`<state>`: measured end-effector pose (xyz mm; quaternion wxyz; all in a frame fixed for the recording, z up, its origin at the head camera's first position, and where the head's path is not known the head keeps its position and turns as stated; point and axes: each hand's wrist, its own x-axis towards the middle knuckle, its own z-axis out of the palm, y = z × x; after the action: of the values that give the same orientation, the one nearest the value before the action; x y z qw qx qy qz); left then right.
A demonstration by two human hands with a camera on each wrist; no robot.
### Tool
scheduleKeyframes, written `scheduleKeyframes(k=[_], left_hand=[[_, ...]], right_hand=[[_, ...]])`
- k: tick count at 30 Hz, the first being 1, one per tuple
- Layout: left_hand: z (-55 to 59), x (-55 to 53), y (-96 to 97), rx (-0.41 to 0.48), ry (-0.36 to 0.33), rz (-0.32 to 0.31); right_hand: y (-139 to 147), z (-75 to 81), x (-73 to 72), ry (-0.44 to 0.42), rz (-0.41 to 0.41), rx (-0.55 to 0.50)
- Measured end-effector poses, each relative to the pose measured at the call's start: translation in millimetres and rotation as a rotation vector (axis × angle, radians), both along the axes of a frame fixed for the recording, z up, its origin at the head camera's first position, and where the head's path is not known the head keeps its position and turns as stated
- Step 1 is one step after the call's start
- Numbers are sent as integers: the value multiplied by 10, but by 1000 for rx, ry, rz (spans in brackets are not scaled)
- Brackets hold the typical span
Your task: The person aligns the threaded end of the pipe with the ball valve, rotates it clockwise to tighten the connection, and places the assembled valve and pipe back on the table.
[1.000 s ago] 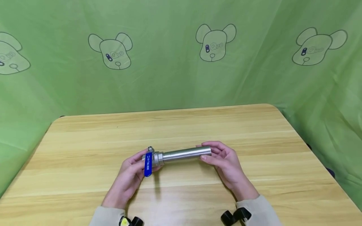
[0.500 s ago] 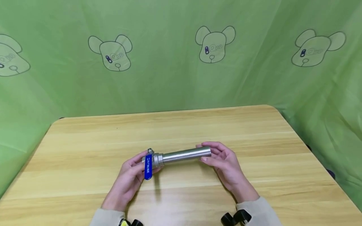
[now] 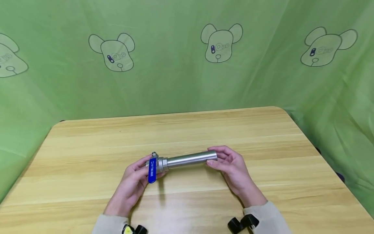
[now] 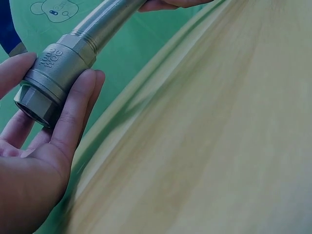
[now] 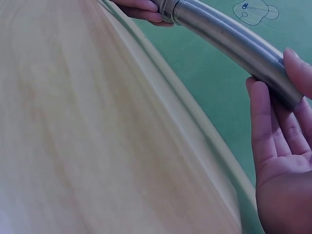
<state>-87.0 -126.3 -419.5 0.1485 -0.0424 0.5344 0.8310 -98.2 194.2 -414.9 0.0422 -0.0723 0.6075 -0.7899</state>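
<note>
A steel ball valve [image 3: 161, 164] with a blue lever handle [image 3: 152, 170] is joined to a smooth steel pipe [image 3: 190, 159]. My left hand [image 3: 132, 183] grips the valve body at its left end, thumb and fingers around it. In the left wrist view raised lettering shows on the valve body [image 4: 61, 66], and its hex end [image 4: 36, 105] opens toward the palm. The pipe's far end lies between the thumb and fingers of my right hand [image 3: 233, 172]. Held by both hands, the assembly hangs above the table, slightly higher at the right, casting a shadow below.
A wooden table [image 3: 187, 130] with rounded far corners spreads under the hands. Behind and beside it hangs a green curtain [image 3: 169, 87] printed with bear heads. Black camera mounts [image 3: 243, 223] sit at the wrists by the light sleeves [image 3: 268, 217].
The head view shifts slightly. Both hands keep nearly the same hold on the valve and pipe, with the right fingertips shifting a little along the pipe's end.
</note>
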Motion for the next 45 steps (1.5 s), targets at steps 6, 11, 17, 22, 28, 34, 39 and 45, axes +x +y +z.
scheduleKeyframes(k=[6, 11, 17, 22, 28, 34, 39, 45], left_hand=[[-2, 21, -3, 3, 5, 16], [14, 24, -4, 16, 4, 36], [4, 21, 2, 28, 0, 16], [4, 31, -4, 17, -9, 9], [27, 9, -5, 9, 5, 17], [38, 2, 22, 29, 26, 17], [36, 10, 21, 25, 32, 26], [38, 8, 14, 24, 16, 14]], right_hand=[[-27, 2, -1, -29, -14, 26], [-51, 29, -14, -40, 5, 44], [-41, 22, 10, -67, 0, 4], [-44, -11, 21, -63, -7, -16], [-54, 8, -15, -57, -21, -2], [-43, 46, -20, -55, -29, 5], [-47, 51, -11, -60, -25, 5], [-44, 30, -5, -42, -17, 1]])
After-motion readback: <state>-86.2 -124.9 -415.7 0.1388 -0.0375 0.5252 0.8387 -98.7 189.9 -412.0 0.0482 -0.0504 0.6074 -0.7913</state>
